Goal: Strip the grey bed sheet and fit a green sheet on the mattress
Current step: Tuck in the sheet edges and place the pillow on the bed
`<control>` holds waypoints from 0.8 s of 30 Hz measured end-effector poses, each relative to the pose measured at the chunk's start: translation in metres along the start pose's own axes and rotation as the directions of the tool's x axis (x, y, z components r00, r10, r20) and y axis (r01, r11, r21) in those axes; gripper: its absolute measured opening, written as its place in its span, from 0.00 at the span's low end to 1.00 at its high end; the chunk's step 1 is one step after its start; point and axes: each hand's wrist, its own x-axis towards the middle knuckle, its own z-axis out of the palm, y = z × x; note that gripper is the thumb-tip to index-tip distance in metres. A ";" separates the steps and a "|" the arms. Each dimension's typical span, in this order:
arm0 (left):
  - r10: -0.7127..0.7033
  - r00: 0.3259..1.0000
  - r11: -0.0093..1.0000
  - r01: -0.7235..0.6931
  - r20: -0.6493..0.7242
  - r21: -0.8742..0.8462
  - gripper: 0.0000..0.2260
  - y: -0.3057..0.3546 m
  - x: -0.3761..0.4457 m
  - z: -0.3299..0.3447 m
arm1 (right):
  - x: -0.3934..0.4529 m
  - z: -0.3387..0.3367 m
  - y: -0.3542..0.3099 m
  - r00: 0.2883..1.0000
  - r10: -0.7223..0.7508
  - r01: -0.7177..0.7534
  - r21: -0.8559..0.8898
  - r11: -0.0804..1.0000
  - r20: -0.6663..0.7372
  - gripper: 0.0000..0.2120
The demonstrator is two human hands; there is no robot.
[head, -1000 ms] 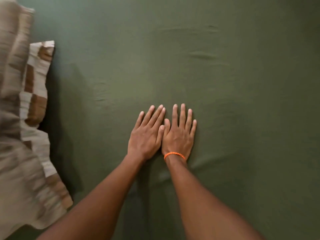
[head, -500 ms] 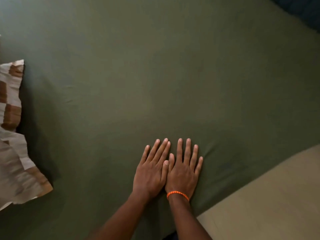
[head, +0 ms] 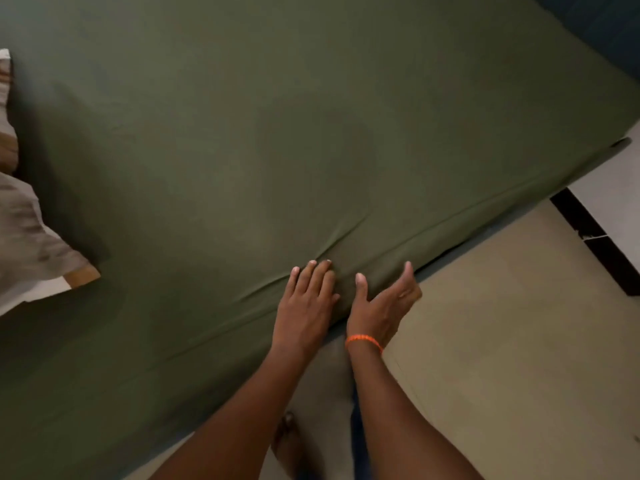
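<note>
One green sheet (head: 311, 133) covers the mattress across nearly the whole head view, drawn smooth over the top and hanging down the near side, where its lower edge runs diagonally just above the floor (head: 502, 341). A few shallow creases fan out in the cloth from the spot where the hands are. Two hands are at the near edge. The left hand (head: 306, 299) lies palm down on the sheet with its fingers straight and close together, pressing flat on the fabric right at the mattress edge; it grips nothing. The right hand (head: 384, 303), with one orange bracelet (head: 363, 340) round its wrist, is turned on its side with the palm facing left, thumb up and fingers straight and released; it stands at the sheet's hanging side, and whether it touches the cloth cannot be told. At the left border lies one patterned beige and brown pillow (head: 31, 244), resting on the sheet well apart from both hands. One bare foot (head: 287, 441) shows on the floor between the forearms.
</note>
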 end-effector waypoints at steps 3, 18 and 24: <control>-0.008 1.000 0.995 0.008 0.002 0.104 0.19 0.010 0.012 -0.016 | 0.017 0.000 -0.009 0.932 0.363 -0.362 0.134 0.923 0.013 0.19; 0.119 0.993 0.976 -0.119 0.011 0.184 0.10 0.074 -0.007 -0.001 | 0.040 -0.032 0.042 0.935 0.116 -0.129 0.018 0.991 0.335 0.18; -0.161 0.987 0.985 0.162 -0.025 0.056 0.12 0.133 0.052 -0.014 | 0.122 -0.049 0.036 0.876 0.082 -0.055 -0.070 0.996 0.475 0.14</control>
